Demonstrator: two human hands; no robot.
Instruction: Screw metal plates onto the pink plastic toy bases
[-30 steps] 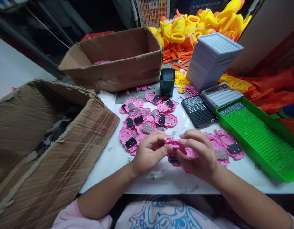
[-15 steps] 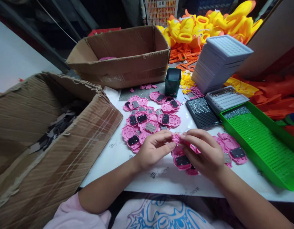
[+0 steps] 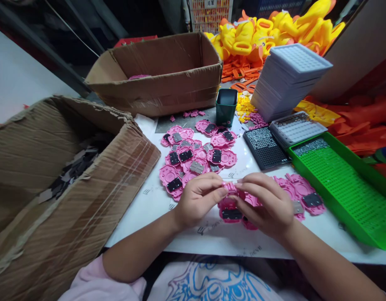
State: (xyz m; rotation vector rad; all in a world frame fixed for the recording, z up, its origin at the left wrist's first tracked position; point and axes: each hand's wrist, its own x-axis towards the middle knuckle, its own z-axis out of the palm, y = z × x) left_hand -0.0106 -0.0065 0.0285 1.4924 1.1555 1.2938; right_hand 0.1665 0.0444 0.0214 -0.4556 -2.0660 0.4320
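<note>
Between my two hands, over the near middle of the white-covered table, is a small pink plastic part point(image 3: 230, 187). My left hand point(image 3: 197, 198) pinches its left side between thumb and fingers. From the right, the fingertips of my right hand point(image 3: 268, 205) grip the same part. Directly below lies a pink plastic shell point(image 3: 229, 211) with a black plate in it, partly covered by my right hand. Beyond my hands is a pile of similar pink shells point(image 3: 196, 156), with black or grey plates. More pink shells point(image 3: 302, 190) lie right of my right hand.
Open cardboard boxes stand at the left point(image 3: 130, 167) and back point(image 3: 155, 98). A dark green cup point(image 3: 226, 109) is behind the pile. On the right are a black tray of screws point(image 3: 265, 152), a green tray point(image 3: 352, 200) and stacked white trays point(image 3: 290, 79). Yellow toys point(image 3: 258, 35) are heaped behind.
My hands have lowered slightly with the small pink part, which is turned a little. The shell beneath has shifted slightly left and shows more.
</note>
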